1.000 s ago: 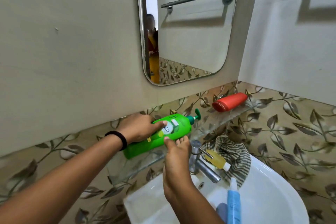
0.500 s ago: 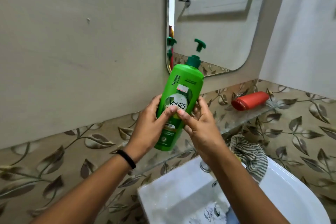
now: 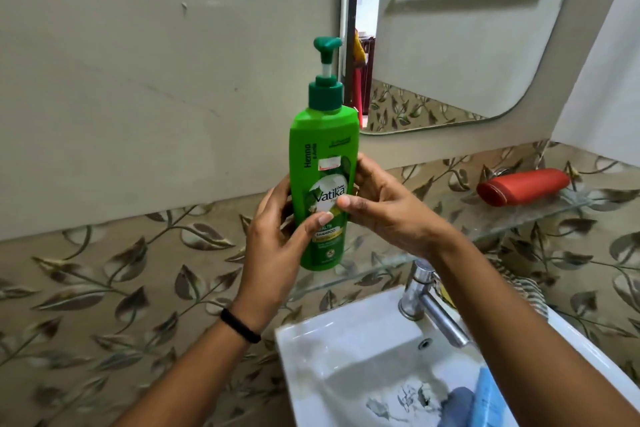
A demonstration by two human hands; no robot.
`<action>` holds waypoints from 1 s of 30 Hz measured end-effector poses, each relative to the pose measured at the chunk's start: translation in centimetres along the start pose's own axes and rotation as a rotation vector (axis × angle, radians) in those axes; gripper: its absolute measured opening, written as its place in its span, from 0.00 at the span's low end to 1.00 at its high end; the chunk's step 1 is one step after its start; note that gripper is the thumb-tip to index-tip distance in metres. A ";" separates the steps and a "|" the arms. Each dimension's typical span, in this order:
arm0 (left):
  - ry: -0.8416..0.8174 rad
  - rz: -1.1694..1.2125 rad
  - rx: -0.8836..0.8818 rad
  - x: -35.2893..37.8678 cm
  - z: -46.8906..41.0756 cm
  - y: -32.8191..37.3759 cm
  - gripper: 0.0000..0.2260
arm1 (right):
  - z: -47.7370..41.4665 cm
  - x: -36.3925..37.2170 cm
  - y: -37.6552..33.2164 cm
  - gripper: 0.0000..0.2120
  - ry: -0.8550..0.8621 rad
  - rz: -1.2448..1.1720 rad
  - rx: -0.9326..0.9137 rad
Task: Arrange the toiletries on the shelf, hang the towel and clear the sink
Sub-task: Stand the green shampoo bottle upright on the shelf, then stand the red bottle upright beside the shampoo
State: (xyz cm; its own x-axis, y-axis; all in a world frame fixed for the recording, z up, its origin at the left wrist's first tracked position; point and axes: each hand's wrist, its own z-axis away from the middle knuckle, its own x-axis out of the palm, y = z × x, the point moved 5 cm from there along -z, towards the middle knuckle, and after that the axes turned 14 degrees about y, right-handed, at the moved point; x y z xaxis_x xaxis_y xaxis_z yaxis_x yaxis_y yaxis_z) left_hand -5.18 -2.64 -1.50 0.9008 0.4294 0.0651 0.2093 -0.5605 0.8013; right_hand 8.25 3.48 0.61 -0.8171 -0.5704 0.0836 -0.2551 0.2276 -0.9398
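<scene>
Both hands hold the green shampoo bottle (image 3: 323, 180) upright, left hand (image 3: 277, 236) at nine o'clock, right hand (image 3: 384, 211) at three; the glass shelf (image 3: 526, 218) lies just below, at six.

Pump bottle (image 3: 323, 184) upright, held in front of the wall, left of the mirror (image 3: 467, 45), its base just above the near edge of the glass shelf (image 3: 519, 218). Left hand (image 3: 277, 239) on the bottle's left side, thumb across its front; right hand (image 3: 384, 208) on its right side, thumb on the front. Second bottle (image 3: 523, 186) lies on its side on the shelf, well to the right, below the mirror. Sink (image 3: 346, 333) sits below the shelf, at lower right. Tap (image 3: 429, 302) stands at the sink's back rim, under the right forearm. Tube (image 3: 491, 399) lies in the basin at its near right. Towel (image 3: 530, 288) partly visible behind the right forearm, right of the tap.
</scene>
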 end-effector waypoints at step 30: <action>-0.695 -0.718 -0.214 37.6 -4.0 -4.3 0.20 | 8.9 -31.5 -0.5 0.21 1.390 0.159 0.303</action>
State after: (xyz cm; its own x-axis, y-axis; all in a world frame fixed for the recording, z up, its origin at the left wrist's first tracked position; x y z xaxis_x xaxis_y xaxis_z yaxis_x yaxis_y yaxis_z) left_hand 26.27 18.73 -0.15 0.6253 0.0704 -0.7772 0.7757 -0.1651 0.6091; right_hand 38.68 14.32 -4.52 -0.7048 0.7071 0.0576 -0.1411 -0.0601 -0.9882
